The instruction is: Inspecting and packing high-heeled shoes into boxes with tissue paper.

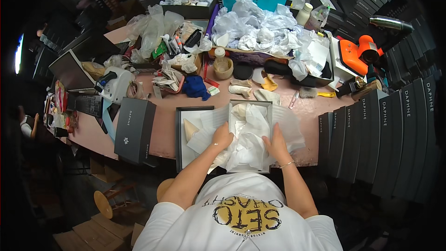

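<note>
An open shoebox (270, 111) stands in front of me, filled with crumpled white tissue paper (253, 135). At its left edge my left hand (223, 136) is closed on the paper. My right hand (278, 147) lies along the right rim, fingers stretched and thumb apart over the paper; thin translucent wrapping (291, 130) spreads beyond it. Just left is a dark-edged box part (179, 132), with a cream pointed shoe (190, 130) in it. A cream piece (239, 109) shows at the far end of the shoebox, its kind partly hidden by paper.
A closed dark shoebox (134, 130) sits to the left, and upright shoeboxes (362, 139) line the right. Behind are a carton of crumpled paper (255, 28), a jar (223, 67), cloths (267, 96), a brush (308, 93) and an orange device (355, 56).
</note>
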A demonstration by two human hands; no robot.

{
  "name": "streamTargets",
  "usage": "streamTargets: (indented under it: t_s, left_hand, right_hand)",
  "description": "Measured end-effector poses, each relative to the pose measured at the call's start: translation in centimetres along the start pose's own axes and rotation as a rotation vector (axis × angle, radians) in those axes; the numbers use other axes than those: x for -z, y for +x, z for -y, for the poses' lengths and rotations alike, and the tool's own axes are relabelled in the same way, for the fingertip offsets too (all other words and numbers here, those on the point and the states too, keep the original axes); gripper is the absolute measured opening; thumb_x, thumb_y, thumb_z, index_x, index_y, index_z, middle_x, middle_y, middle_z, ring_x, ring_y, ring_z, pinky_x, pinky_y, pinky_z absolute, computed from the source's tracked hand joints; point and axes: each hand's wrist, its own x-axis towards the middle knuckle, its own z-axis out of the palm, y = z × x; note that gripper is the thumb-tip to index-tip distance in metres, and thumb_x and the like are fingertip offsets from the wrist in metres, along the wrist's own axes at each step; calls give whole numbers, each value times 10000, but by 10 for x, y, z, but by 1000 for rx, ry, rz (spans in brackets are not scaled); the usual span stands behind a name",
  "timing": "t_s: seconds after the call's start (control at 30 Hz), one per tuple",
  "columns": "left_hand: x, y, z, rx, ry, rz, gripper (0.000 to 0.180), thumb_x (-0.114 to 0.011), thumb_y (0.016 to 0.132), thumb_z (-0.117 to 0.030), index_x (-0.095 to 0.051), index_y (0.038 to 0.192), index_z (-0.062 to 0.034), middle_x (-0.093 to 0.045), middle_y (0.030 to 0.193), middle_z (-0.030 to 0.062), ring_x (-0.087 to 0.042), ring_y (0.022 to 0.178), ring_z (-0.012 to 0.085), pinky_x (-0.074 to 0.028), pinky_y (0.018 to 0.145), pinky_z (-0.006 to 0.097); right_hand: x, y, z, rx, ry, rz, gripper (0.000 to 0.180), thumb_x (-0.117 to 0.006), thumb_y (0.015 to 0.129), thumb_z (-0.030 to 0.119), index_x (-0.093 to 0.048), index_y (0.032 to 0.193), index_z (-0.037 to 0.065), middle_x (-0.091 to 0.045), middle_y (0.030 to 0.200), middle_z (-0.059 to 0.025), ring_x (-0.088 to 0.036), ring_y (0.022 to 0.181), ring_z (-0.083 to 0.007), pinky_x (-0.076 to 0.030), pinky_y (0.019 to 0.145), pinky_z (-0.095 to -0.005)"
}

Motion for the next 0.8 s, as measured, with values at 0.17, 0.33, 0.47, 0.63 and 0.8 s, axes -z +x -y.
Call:
streamTargets:
  t_s: [0.17, 0.33, 0.47, 0.63, 0.8]
  left_hand:
    - [23, 6, -48, -113, -61, -39, 309, -574, 729, -134, -563, 963, 68, -619, 877, 294, -582, 837, 474, -466, 798, 494]
    - [24, -23, -95, -225, -671, -30, 635, -607, 801, -233, -408, 1354, 9, -508, 1213, 180, -519, 1091, 248, -420, 918, 335]
    - [-32, -24, -57, -16, -1378, 125, 680, -565, 856, -298, -312, 1418, -11, -479, 1284, 148, -454, 1179, 223, -342, 1016, 305]
    - [-50, -31, -19, 208, -627, -150, 647, -561, 857, -250, -323, 1398, 13, -409, 1364, 204, -419, 1240, 315, -331, 1039, 382]
    - [-1, -71, -71, -509, -193, -172, 578, -574, 837, -189, -405, 1350, 13, -379, 1375, 243, -334, 1302, 386, -255, 1074, 505]
  right_hand:
    - [18, -18, -58, -193, 710, 305, 668, -579, 903, 222, -250, 1438, -5, -458, 1342, -188, -427, 1226, -209, -344, 1020, -315]
    - [101, -40, -27, -30, 1097, 244, 917, -616, 763, 214, -85, 1492, 49, -291, 1456, -149, -361, 1290, -230, -297, 1065, -325]
    - [69, -34, -38, -62, 1120, 217, 990, -649, 709, 271, -86, 1493, 53, -233, 1485, -161, -302, 1336, -259, -257, 1088, -331]
    - [-38, -5, -70, -136, 843, 198, 627, -583, 857, 225, -354, 1381, -30, -478, 1314, -177, -434, 1225, -248, -323, 1031, -333]
    - [11, -1, -28, 255, 198, -212, 643, -648, 816, 184, -378, 1358, -31, -482, 1287, -271, -484, 1170, -375, -391, 985, -387]
